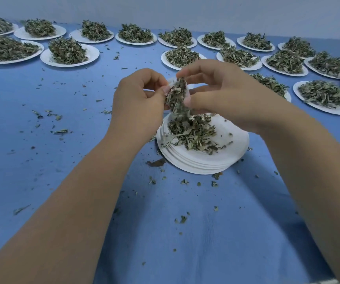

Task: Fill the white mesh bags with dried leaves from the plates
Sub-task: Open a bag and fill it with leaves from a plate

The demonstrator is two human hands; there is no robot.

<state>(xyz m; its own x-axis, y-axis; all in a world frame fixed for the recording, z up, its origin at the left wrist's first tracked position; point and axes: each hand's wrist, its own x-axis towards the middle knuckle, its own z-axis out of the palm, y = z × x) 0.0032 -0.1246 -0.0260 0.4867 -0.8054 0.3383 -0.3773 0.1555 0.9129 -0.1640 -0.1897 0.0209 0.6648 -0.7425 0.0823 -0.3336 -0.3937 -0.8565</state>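
Mid-fill, we judge: our left hand (142, 95) pinches the white mesh bag (177, 93) mouth, our right hand (214, 89) grips leaves into it, above the stacked plates (204, 158) mid-bench; next, scoop the remaining leaves (193, 132).

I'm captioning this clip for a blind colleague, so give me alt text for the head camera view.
Two bare hands, left hand and right hand, hold a small white mesh bag stuffed with dried green leaves above a stack of white paper plates carrying a loose leaf pile. Many more leaf-heaped plates line the crumb-strewn blue tablecloth behind.
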